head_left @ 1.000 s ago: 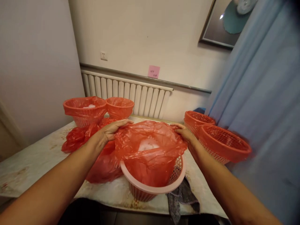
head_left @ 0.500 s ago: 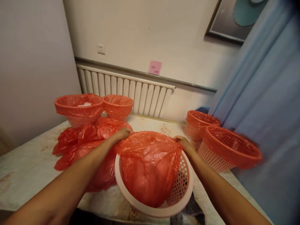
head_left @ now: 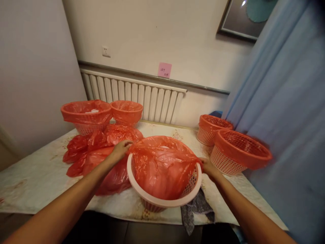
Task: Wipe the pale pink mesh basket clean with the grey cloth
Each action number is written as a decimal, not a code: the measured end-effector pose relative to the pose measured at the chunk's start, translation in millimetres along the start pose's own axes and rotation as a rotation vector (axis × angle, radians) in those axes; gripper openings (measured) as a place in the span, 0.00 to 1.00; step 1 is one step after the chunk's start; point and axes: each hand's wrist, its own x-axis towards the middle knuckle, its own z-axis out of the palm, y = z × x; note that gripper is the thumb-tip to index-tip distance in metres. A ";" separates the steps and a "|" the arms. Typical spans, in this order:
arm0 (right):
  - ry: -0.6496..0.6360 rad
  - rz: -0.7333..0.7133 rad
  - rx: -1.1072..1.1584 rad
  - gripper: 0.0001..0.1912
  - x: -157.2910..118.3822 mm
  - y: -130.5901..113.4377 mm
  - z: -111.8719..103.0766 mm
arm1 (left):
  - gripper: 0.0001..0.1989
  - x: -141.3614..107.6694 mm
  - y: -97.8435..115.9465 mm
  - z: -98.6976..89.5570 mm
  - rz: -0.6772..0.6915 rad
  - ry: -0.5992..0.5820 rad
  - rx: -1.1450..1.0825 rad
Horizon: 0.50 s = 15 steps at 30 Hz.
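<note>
A pale pink perforated plastic basket (head_left: 165, 203) stands in front of me, tilted a little towards me. A thin red plastic bag (head_left: 162, 176) hangs inside it and folds over the far part of its rim; the near rim is bare. My left hand (head_left: 122, 149) is closed on the bag's edge at the left of the rim. At the right side, my right hand (head_left: 207, 166) grips the bag's edge just outside the rim, its fingertips partly hidden by the film. A heap of red plastic bags (head_left: 106, 169) lies beside my left forearm.
Two baskets lined with red bags, a larger basket (head_left: 86, 117) and a smaller basket (head_left: 127, 112), stand at the back left. Two more, a small basket (head_left: 207, 134) and a bigger basket (head_left: 228, 159), stand right by the blue curtain (head_left: 284, 135). A grey cloth (head_left: 196, 208) overhangs the table's (head_left: 33, 183) front edge.
Both hands have spread apart, pulling the bag's edge wider and down over the far rim. The left hand moved left, the right hand right and lower. The view has shifted slightly.
</note>
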 end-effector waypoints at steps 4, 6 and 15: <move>0.183 -0.315 -0.141 0.23 3.4 -38.2 -20.7 | 0.20 -9.0 29.9 -12.2 0.267 0.039 0.159; 0.072 -0.520 -0.276 0.24 -7.8 -62.3 -15.2 | 0.21 -24.0 42.3 -11.1 0.498 -0.123 0.292; -0.035 -0.848 -0.615 0.06 -87.2 -80.9 6.2 | 0.09 -89.0 50.1 -10.4 0.790 -0.077 0.510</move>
